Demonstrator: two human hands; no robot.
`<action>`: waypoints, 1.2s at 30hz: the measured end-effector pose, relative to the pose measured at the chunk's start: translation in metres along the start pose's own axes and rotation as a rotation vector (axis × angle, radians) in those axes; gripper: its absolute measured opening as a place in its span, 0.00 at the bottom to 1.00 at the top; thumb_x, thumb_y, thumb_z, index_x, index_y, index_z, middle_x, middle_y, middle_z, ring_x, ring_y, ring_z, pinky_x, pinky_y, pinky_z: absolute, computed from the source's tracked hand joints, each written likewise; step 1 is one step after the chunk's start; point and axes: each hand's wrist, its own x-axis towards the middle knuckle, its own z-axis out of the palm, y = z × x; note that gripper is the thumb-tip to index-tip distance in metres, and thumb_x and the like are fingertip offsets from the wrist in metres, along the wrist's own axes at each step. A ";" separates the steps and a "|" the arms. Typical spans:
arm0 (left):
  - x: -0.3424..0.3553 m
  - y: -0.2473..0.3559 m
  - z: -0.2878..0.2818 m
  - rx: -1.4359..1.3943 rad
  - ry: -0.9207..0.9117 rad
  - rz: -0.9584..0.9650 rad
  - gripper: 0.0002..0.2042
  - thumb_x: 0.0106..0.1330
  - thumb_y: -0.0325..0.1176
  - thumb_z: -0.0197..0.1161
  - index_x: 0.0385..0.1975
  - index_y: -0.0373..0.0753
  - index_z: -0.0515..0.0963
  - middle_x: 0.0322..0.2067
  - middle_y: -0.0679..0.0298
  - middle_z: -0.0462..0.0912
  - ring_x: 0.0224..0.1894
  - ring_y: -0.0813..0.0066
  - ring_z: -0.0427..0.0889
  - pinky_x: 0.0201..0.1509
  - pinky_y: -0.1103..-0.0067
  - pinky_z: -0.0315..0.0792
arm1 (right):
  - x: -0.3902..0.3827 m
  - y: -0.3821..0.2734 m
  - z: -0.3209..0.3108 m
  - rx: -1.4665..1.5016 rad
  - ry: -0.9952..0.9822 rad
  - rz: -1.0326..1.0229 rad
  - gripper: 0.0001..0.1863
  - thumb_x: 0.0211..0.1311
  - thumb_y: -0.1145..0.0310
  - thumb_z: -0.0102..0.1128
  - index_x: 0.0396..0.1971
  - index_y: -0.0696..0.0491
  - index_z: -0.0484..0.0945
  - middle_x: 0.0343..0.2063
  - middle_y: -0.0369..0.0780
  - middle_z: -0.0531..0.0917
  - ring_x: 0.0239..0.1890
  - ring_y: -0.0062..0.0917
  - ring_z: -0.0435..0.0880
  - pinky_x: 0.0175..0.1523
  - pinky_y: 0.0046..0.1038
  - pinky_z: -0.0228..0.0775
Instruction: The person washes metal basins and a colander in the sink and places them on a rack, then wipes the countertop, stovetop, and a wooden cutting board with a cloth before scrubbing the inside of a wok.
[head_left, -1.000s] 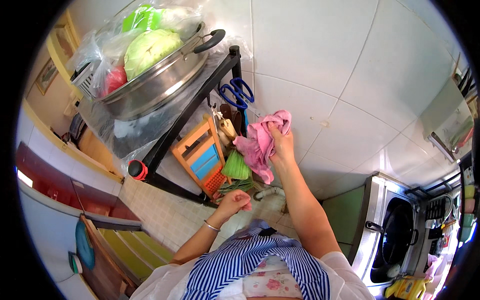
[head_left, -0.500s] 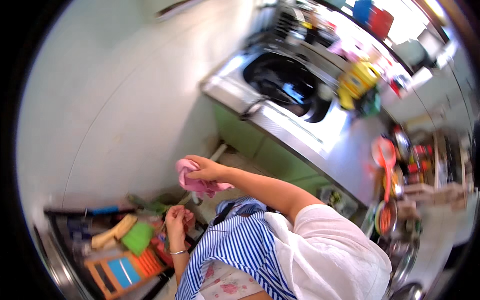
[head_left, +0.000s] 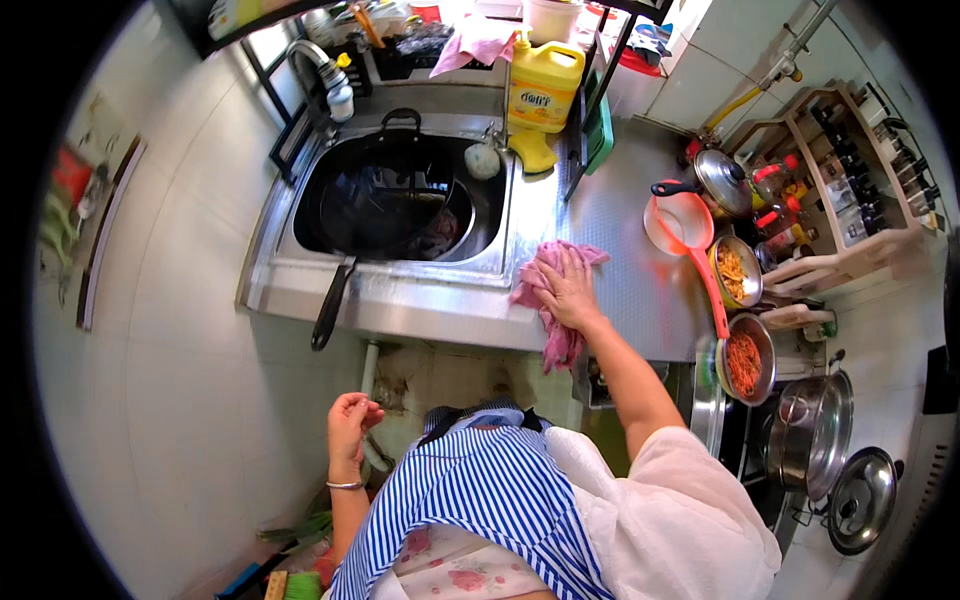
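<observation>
Head view: our right grip [head_left: 570, 293] is resting wide over pink cloth [head_left: 563, 345] on the worktop [head_left: 630, 220] beside the sink [head_left: 482, 268], our left grip [head_left: 354, 418] hanging narrow; a labelled yellow jug [head_left: 544, 80] is standing behind, one bowl [head_left: 767, 352] holding orange shreds [head_left: 742, 363].

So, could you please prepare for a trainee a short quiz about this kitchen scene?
1. Which hand rests on the pink cloth on the counter?
2. Where is the black wok? (a) on the stove (b) in the sink (c) on the floor
3. True or false: the yellow jug stands outside the sink.

Key: 1. the right hand; 2. b; 3. true.
</observation>
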 end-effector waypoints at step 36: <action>0.089 0.050 -0.099 0.160 -0.137 -0.197 0.05 0.63 0.27 0.51 0.35 0.34 0.71 0.28 0.61 0.77 0.28 0.73 0.79 0.35 0.78 0.77 | 0.029 -0.181 0.083 -0.166 0.265 0.318 0.26 0.54 0.49 0.49 0.53 0.40 0.68 0.60 0.49 0.56 0.63 0.51 0.46 0.61 0.57 0.32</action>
